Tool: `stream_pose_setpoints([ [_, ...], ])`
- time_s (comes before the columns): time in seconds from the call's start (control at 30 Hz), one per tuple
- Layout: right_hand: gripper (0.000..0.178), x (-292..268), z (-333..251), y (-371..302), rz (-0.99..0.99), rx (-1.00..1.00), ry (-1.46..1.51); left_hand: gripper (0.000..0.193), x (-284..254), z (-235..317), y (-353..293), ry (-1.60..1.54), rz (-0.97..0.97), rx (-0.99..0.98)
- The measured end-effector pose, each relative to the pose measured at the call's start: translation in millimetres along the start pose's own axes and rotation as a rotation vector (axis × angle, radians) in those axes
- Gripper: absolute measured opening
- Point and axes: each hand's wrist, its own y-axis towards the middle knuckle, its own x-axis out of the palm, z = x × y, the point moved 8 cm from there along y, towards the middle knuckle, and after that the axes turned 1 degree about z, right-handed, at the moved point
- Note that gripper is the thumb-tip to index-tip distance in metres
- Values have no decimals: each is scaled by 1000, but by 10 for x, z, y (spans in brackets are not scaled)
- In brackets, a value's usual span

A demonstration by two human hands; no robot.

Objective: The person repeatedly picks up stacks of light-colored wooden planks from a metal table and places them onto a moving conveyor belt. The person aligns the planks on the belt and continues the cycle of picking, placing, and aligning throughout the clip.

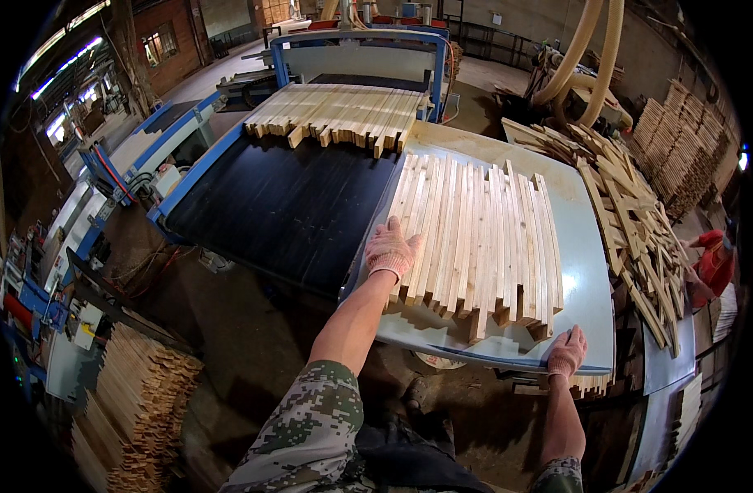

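Note:
Wooden strips (pixel 475 234) lie side by side on a pale grey-blue table (pixel 582 271), their near ends uneven. Against the left side of this row rests my left hand (pixel 393 249), in a pinkish knitted glove, its fingers apart and touching the outermost strips. My right hand (pixel 568 352), gloved the same way, lies at the table's front right corner with its fingers stretched out, a little apart from the strips. Neither hand grips anything that I can see. Farther off, a second row of strips (pixel 335 115) sits on a black conveyor belt (pixel 286 205).
A blue machine frame (pixel 360 37) spans the belt's far end. Loose wood pieces (pixel 627 205) are heaped to the right, near a person in red (pixel 711 263). Stacked strips (pixel 138 403) stand at the lower left. Thick hoses (pixel 586 57) hang at the back right.

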Motion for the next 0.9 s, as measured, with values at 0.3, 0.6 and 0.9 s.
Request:
stream_pose_setpoints([
  [0.3,47,-89,-72,-44,24,-20,52,85,-14,6,-38,12,-9,-7],
  [0.6,46,6,8,-5,54,-33,37,81,-12,10,-26,9,22,3],
  [0.9,47,53,21,14,41,-40,19,79,20,-10,11,5,42,10],
])
